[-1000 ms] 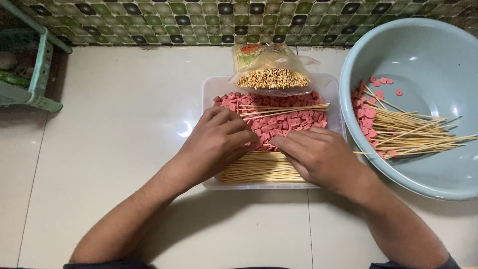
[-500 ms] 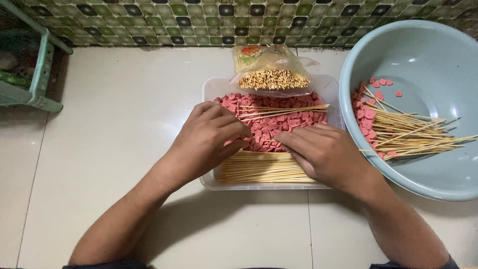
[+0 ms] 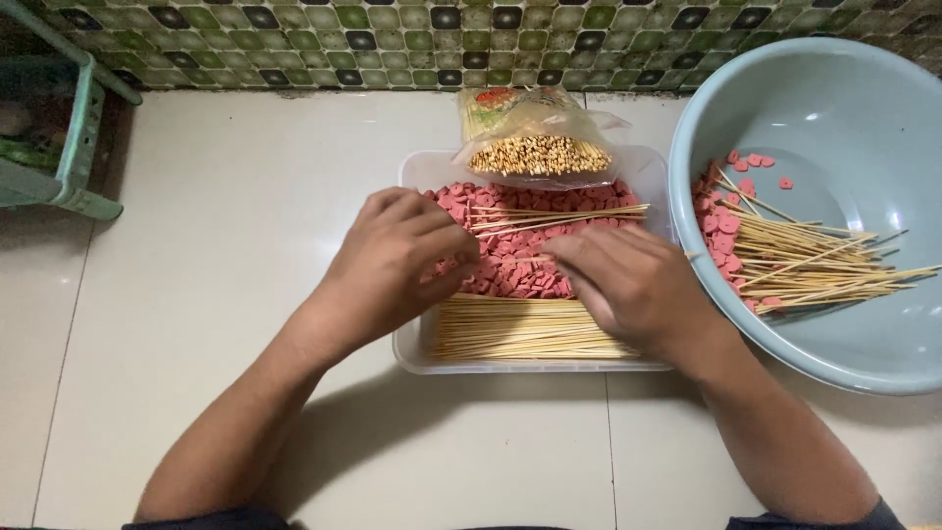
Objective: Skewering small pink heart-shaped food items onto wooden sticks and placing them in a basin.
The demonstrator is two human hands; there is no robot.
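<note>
A clear plastic tray (image 3: 412,345) holds a heap of pink heart-shaped slices (image 3: 510,275) and, along its near side, a bundle of bamboo skewers (image 3: 520,334). My left hand (image 3: 392,265) lies over the tray's left part, its fingertips pinched together on a pink slice at the end of a single skewer (image 3: 518,259). My right hand (image 3: 628,285) lies over the right part and grips that skewer's other end, which is hidden under the fingers. Two or three loose skewers (image 3: 559,214) lie across the slices behind the hands.
A pale blue basin (image 3: 834,128) at the right holds several skewers threaded with pink slices (image 3: 785,260). A plastic bag of skewers (image 3: 535,147) rests on the tray's far edge. A green rack (image 3: 59,167) stands at far left, before a mosaic tiled wall (image 3: 294,44).
Both hands have shifted slightly. They have drawn a little apart, so a short length of skewer now shows between them.
</note>
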